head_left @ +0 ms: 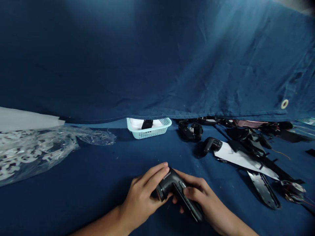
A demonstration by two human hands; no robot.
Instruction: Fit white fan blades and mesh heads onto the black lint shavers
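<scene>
Close in front of me, both hands are on a black pistol-shaped handheld tool [180, 193]. It has a ribbed ring at its left end, small pale lettering on its head and a handle slanting down to the right. My left hand [145, 190] is closed around the head, fingertips on top beside the lettering. The handle is in the grip of my right hand [200, 193], its thumb pressed on the side near a slim raised part. Some fingers of both hands are hidden behind the tool, and its far side is out of sight.
A light-blue basket [150, 133] with a black piece inside stands ahead by the hanging blue cloth [147, 65]. Clear plastic bags of white parts [36, 154] lie left. Black housings [190, 131], a curved black part [211, 144], a white sheet [236, 155] and loose components spread across the right.
</scene>
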